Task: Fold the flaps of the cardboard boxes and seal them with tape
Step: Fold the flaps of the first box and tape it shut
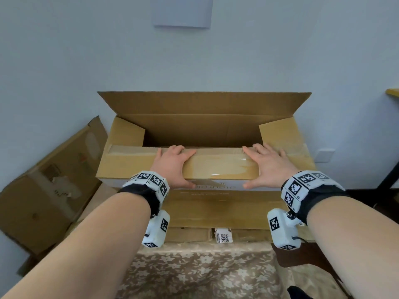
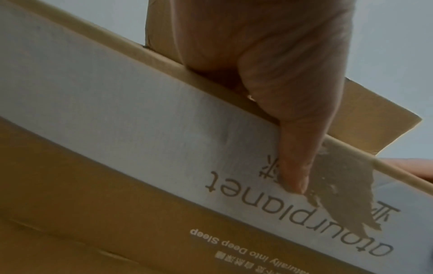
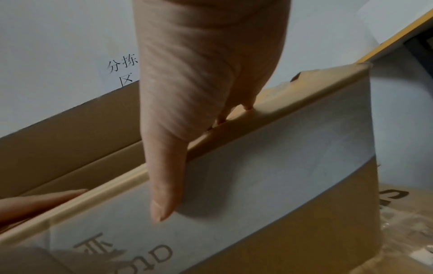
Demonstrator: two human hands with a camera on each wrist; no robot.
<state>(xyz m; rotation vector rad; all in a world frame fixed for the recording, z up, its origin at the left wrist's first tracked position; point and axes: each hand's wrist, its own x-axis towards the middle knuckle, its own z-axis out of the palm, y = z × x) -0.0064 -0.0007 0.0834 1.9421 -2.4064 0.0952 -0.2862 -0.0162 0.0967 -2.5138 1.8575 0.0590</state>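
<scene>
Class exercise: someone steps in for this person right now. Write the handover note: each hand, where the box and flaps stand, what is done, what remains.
Left hand: lies over the near long flap, fingers across its top, thumb on the box front.
Right hand: the same, further right, fingers flat.
Open cardboard box: stands against the wall on flat cardboard.
Done: both short end flaps folded in; near long flap down.
Left: fold the far long flap, which stands upright, then tape the seam. No tape roll is in view.
</scene>
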